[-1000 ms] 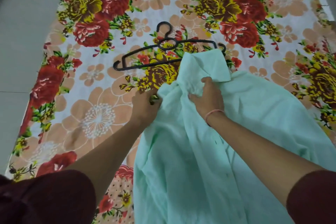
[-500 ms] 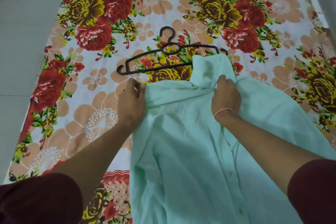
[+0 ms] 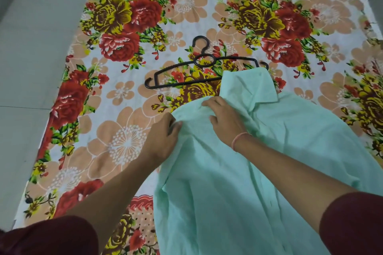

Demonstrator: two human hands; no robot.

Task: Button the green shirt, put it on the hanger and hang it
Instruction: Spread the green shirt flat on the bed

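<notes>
The pale green shirt [image 3: 238, 182] lies spread on the flowered bedsheet [image 3: 124, 143], its collar [image 3: 248, 87] turned up toward the far side. A black plastic hanger [image 3: 199, 66] lies flat just beyond the collar, with its right end tucked under the fabric. My left hand [image 3: 163, 136] pinches the shirt's upper left edge near the shoulder. Just to the right of it, my right hand [image 3: 226, 118] grips a bunch of cloth below the collar, and a pink band circles that wrist. A line of buttons shows faintly down the front.
The flowered sheet covers a bed that ends at a grey floor [image 3: 31, 68] on the left. Dark red sleeves [image 3: 51, 236] fill both lower corners of the view.
My right hand has shifted left toward my left hand, bunching the shoulder cloth between them. The left hand has slid slightly down and right along the shirt's edge.
</notes>
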